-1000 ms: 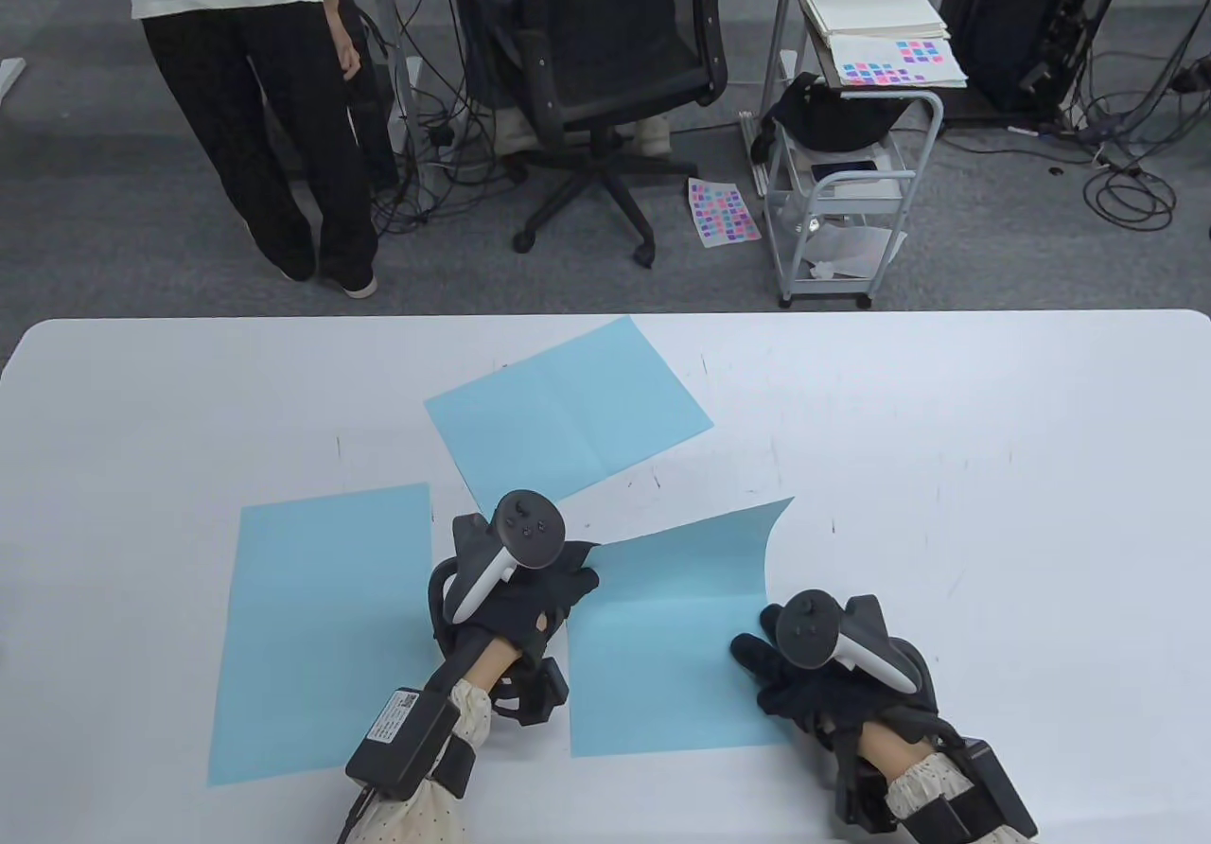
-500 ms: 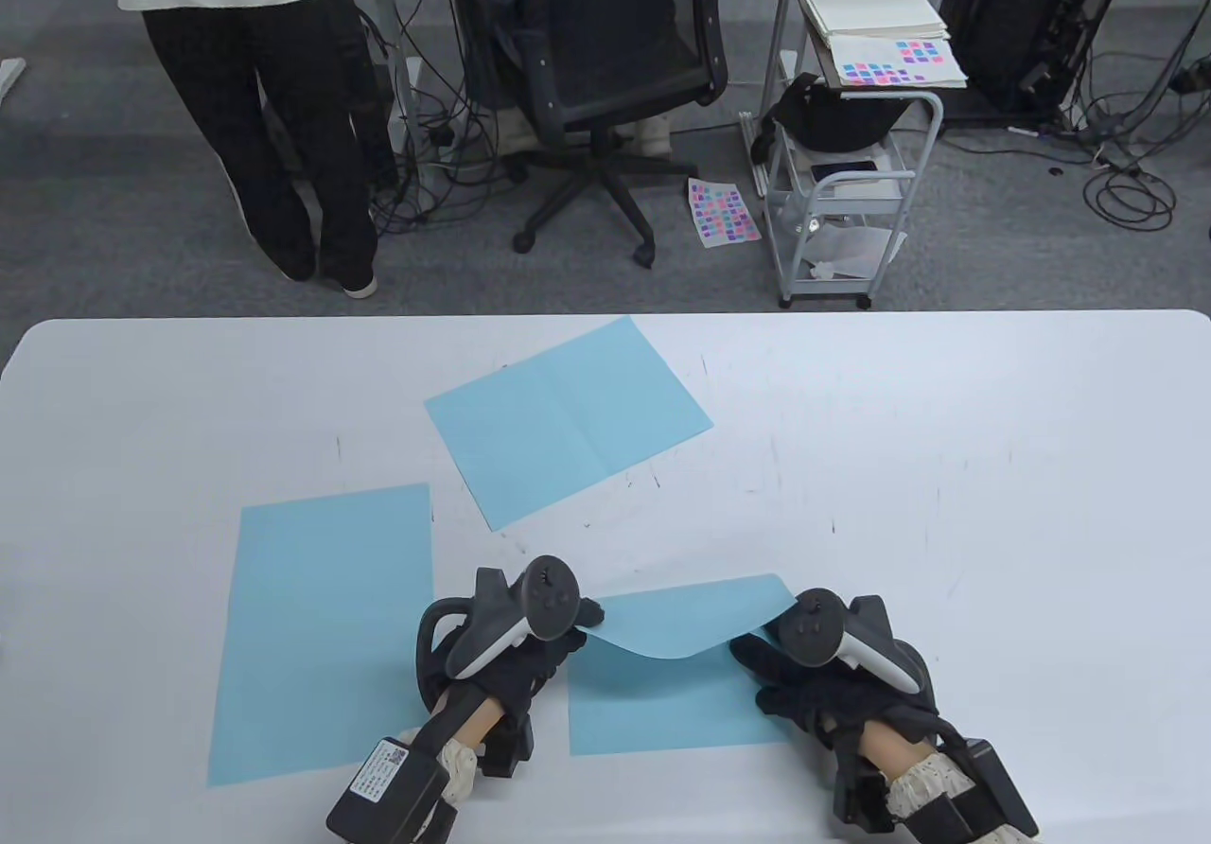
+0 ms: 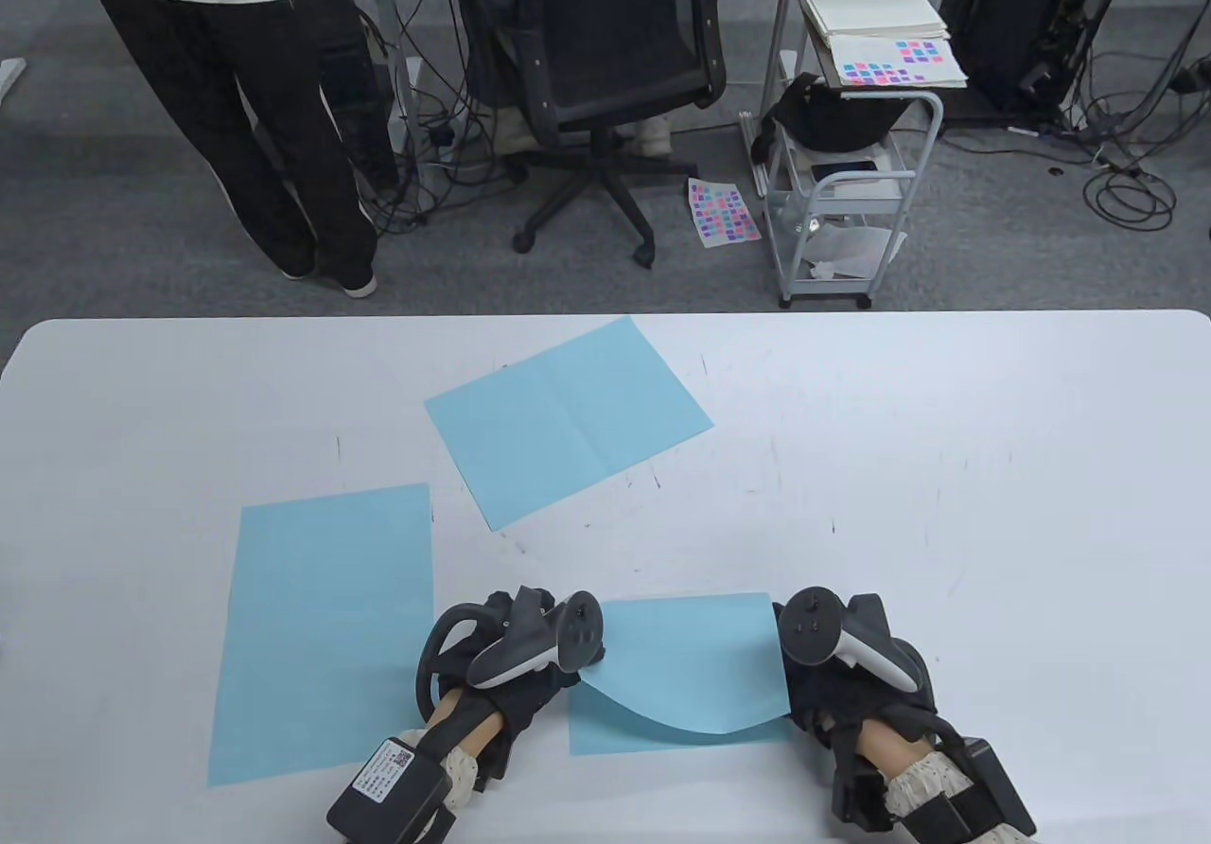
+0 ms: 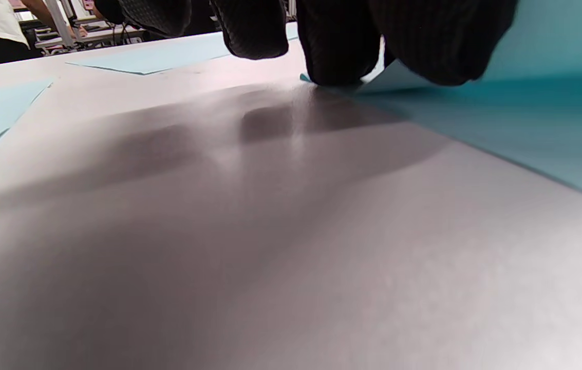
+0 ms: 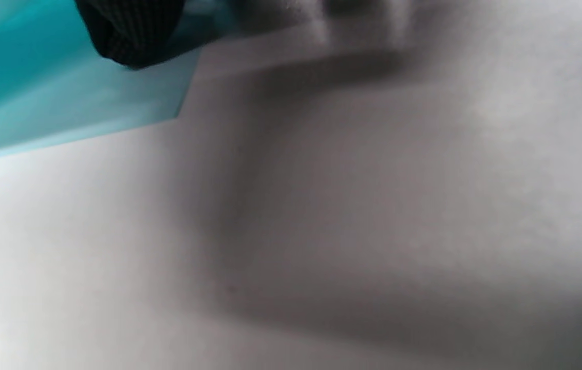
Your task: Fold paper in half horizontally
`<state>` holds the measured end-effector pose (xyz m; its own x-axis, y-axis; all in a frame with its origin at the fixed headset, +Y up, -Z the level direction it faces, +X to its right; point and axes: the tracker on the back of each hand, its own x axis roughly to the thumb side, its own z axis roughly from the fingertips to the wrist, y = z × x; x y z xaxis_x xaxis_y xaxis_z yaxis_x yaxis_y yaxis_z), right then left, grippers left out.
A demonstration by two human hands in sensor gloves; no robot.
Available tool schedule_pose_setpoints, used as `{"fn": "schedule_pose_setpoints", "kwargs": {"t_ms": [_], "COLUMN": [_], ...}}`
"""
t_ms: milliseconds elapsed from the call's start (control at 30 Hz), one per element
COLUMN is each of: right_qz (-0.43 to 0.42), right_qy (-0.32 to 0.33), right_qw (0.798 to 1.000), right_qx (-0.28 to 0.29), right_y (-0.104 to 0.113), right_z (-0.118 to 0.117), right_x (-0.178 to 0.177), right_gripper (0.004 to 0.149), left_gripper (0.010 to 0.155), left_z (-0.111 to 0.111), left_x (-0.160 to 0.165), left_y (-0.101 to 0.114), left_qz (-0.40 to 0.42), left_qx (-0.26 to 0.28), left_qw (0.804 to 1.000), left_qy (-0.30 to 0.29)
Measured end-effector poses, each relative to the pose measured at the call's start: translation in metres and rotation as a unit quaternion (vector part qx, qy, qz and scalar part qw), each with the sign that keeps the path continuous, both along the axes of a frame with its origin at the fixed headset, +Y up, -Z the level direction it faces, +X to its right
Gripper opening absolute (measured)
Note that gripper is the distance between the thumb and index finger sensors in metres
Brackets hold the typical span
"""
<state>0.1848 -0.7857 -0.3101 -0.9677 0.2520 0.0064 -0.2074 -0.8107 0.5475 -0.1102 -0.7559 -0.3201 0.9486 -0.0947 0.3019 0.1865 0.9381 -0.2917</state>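
Your left hand (image 3: pixel 530 664) and right hand (image 3: pixel 833 683) each pinch a corner of the blue paper (image 3: pixel 681 664) bowed over itself near the tabletop (image 3: pixel 946 465) front; uneven lowering would skew the crease.

I work at a white table (image 3: pixel 946 465) with rounded far corners and fine dark scuff marks across its middle. Three light-blue sheets lie directly on it. One flat sheet (image 3: pixel 326 631) rests at my near left, long side running away from me. A second sheet (image 3: pixel 568 423), creased down its centre, lies skewed near the far middle, well apart from the edge. The third sheet (image 3: pixel 681 674) lies near the front edge, its far half curled over toward me.
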Motion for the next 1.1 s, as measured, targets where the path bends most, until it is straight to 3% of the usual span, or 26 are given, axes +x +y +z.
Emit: {"fn": "schedule_pose_setpoints", "kwargs": {"t_ms": [267,367,567,867,1100], "right_qz": [0.002,0.004,-0.003,0.025,0.038], "right_qy": [-0.003,-0.003,-0.024,-0.092,-0.073], "right_qw": [1.000,1.000,1.000,0.994,0.989], "right_qx": [0.001,0.006,0.015,0.059,0.120], "right_y": [0.000,0.000,0.006,0.046,0.087], "right_z": [-0.001,-0.001,-0.008,-0.017,-0.017], "right_x": [-0.001,-0.003,0.003,0.018,-0.003], "right_gripper": [0.061,0.061,0.061,0.058,0.058], "left_gripper": [0.051,0.067,0.075,0.075,0.075], "left_z": [0.002,0.002,0.008,0.009,0.010], "left_x": [-0.001,0.003,0.009,0.006,0.003], "left_y": [-0.004,-0.008,-0.011,-0.012,-0.014], "left_qz": [0.003,0.014,-0.036,-0.037,-0.028], "left_qx": [-0.036,-0.076,-0.050,-0.047,-0.051], "left_qw": [0.999,0.997,0.998,0.998,0.998], "left_qy": [0.009,0.016,0.002,0.010,0.013]}}
